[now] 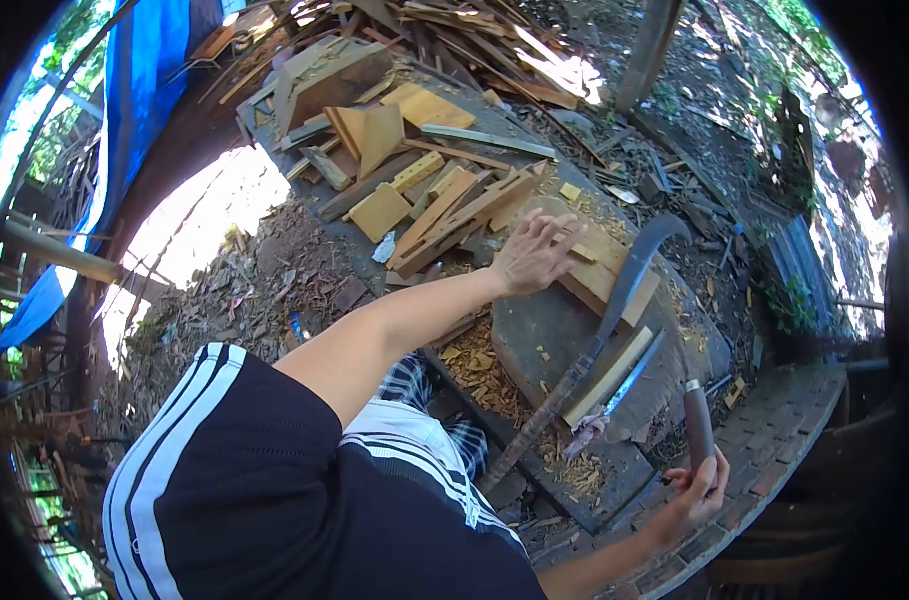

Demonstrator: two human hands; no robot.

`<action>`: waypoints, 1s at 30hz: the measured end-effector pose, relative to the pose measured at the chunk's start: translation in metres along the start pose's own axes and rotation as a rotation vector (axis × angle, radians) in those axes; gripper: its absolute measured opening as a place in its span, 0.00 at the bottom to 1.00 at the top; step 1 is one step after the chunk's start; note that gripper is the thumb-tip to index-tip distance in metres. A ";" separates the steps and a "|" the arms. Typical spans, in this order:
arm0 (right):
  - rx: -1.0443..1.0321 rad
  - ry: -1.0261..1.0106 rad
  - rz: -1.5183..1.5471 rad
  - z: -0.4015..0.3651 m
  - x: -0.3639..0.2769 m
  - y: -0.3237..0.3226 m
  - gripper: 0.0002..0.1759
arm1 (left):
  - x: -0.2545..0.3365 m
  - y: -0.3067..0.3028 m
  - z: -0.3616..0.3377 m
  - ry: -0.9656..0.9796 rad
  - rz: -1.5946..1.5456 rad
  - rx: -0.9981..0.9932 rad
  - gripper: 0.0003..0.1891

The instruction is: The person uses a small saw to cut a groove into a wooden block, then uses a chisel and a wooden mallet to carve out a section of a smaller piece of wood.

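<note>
My left hand [540, 256] reaches over a pale wooden board [614, 268], its fingers spread beside a small wood strip [580, 249] on it. At the lower right, my right hand [702, 490] is closed round the lower end of a brown cylindrical handle [698, 428] with a light metal band at its top. Between the hands lies a long curved machete [629, 285], its hooked tip pointing away from me. Just right of its shaft are a squared wood bar [608, 378] and a narrow bluish blade [635, 372] with a cloth-wrapped end.
Offcuts and thin boards [454, 210] are heaped on the far half of the workbench [534, 335]. Wood shavings [481, 362] lie near my knees. Behind stands a scrap wood pile [464, 40], with a post [652, 50] to its right. A blue tarp [149, 90] hangs at left.
</note>
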State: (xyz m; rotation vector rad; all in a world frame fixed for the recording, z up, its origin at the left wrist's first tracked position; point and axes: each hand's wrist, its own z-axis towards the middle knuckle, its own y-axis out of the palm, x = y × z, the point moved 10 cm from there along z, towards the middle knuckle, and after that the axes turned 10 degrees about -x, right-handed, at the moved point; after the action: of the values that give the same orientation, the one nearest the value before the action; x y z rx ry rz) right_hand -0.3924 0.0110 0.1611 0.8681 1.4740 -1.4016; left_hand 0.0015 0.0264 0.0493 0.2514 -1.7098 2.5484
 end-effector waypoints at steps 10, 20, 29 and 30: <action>-0.238 -0.251 -0.571 0.007 -0.115 0.168 0.08 | -0.117 0.014 -0.132 0.049 -0.193 -0.198 0.33; -0.379 -0.532 -0.994 0.026 -0.167 0.330 0.15 | -0.346 0.014 -0.238 -0.848 -0.241 -0.091 0.32; -0.291 -0.342 -0.752 0.037 -0.149 0.346 0.12 | -0.573 0.073 -0.316 -1.800 -0.565 0.067 0.61; -0.283 -0.320 -0.775 0.036 -0.145 0.344 0.12 | -0.582 0.079 -0.323 -1.856 -0.572 0.179 0.60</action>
State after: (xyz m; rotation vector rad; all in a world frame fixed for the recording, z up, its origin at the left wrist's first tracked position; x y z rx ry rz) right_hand -0.0178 0.0274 0.1742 -0.1449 1.7707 -1.7045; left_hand 0.5311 0.3176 -0.2412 3.0797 -0.9354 1.6030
